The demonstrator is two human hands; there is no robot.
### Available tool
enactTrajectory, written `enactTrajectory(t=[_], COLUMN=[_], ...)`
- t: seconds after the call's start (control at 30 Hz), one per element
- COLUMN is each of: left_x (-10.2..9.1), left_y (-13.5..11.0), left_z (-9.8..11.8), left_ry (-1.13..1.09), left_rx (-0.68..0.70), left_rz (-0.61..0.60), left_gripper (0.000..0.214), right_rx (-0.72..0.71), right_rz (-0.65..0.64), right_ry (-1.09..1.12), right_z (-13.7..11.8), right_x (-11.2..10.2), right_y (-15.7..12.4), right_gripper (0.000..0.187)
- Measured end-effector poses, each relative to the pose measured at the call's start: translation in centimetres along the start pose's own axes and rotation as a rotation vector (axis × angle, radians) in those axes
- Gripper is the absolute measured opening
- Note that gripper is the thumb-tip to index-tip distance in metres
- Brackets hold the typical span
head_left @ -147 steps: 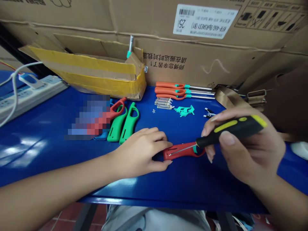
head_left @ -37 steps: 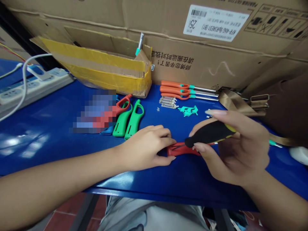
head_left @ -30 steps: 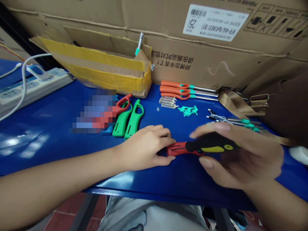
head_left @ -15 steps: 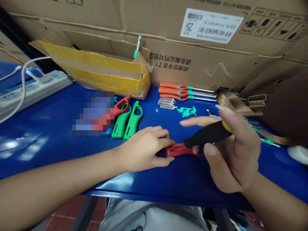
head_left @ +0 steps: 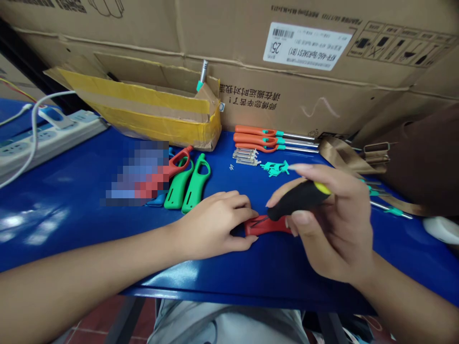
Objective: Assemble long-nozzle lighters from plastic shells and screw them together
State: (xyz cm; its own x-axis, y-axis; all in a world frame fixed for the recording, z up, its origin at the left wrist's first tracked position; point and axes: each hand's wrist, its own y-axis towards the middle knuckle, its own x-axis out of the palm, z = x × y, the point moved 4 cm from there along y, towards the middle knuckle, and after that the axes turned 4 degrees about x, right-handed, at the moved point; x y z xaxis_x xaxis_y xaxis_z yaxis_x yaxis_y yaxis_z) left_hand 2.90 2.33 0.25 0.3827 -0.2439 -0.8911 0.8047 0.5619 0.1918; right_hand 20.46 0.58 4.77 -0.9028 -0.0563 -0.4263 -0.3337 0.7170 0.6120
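Observation:
My left hand pinches the near-left end of a red lighter handle casing between thumb and fingers, holding it flat on the blue table. In my right hand is a screwdriver with a black and yellow handle, tilted down to the left. Its thin shaft reaches the slot area of the casing; whether the tip sits inside a hole is too small to tell. Fingers of my right hand cover the casing's right end. Left of my hands lie two green lighter casings and another red casing.
Behind stands a yellow-taped cardboard box against a large carton. Orange lighters, clear fuel tanks and teal plastic parts lie at centre back. A power strip is at left, metal tubes with teal ends at right.
My right hand has moved left and closed its fingers more around the screwdriver handle. My left hand still holds the red casing. The view has shifted slightly.

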Motion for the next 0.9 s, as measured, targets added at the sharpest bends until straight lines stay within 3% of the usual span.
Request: enactTrajectory(t=[0.13,0.3,0.37,0.5,0.6,0.73,0.8,0.9], left_x=[0.0,0.0,0.0,0.1,0.2,0.1,0.0,0.0], left_y=[0.0,-0.1,-0.1,-0.1,-0.1,-0.1,-0.1,-0.1], left_z=[0.0,0.0,0.1,0.0,-0.1,0.0,0.0,0.1], left_ry=[-0.012,0.013,0.010,0.001,0.001,-0.010,-0.025,-0.033], left_rx=[-0.004,-0.002,-0.002,-0.005,-0.011,-0.012,-0.009,-0.007], left_rz=[0.001,-0.004,-0.005,-0.002,0.000,0.015,0.017,0.007], left_gripper=[0.030,0.031,0.030,0.034,0.036,0.030,0.030,0.036], right_rx=[-0.136,-0.041,-0.060,-0.161,-0.206,-0.179,-0.256,-0.333], right_rz=[0.156,-0.054,-0.030,0.067,0.012,-0.077,-0.112,-0.079], right_ry=[-0.187,0.071,0.054,-0.207,-0.170,-0.081,-0.156,-0.382], right_z=[-0.6,-0.2,-0.6,-1.5,-1.5,-1.6,-2.3,-3.2], right_x=[-0.7,0.1,0.1,-0.2,-0.3,-0.4,-0.5,-0.8], right_y=[-0.1,-0.3,-0.1,0.2,0.1,0.3,0.4,0.5], right_gripper=[0.062,0.069,0.067,0.064,0.055,0.063,0.055,0.026])
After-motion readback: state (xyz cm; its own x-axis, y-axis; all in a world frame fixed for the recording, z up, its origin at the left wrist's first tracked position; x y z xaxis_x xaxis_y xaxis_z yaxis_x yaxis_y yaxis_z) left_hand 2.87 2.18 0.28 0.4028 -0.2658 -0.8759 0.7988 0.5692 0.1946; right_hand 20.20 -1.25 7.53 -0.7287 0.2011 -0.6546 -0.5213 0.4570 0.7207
